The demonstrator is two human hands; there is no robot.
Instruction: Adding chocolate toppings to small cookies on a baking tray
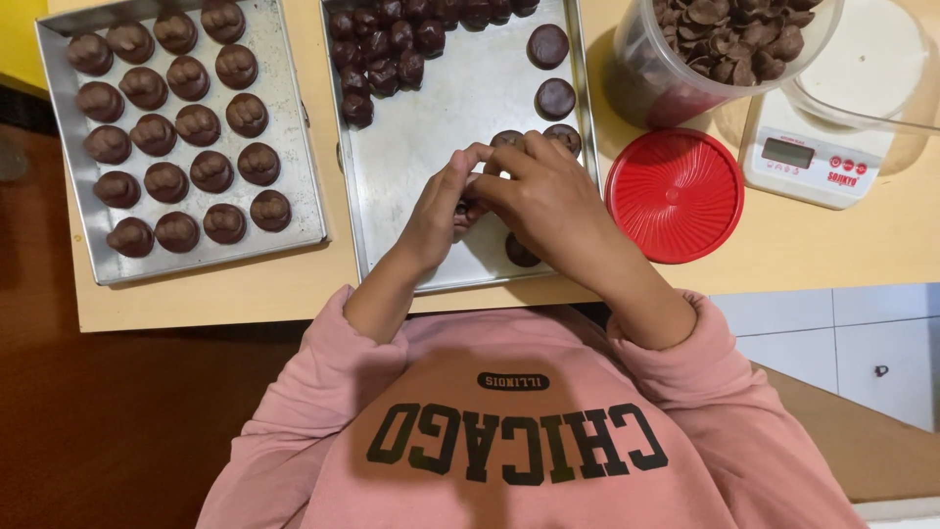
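Both hands shaping one dough piece over middle tray (411, 167).
Left hand (436, 211) and right hand (543, 196) pinch shut on dough piece (462, 208); light, even pressure advised.

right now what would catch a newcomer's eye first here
First, the two hands, left hand and right hand, meeting over the middle tray and pinching a small dark dough piece. Next, the left tray filled with neat rows of brown shaped cookies. Then the bright red lid lying on the table, right of the hands.
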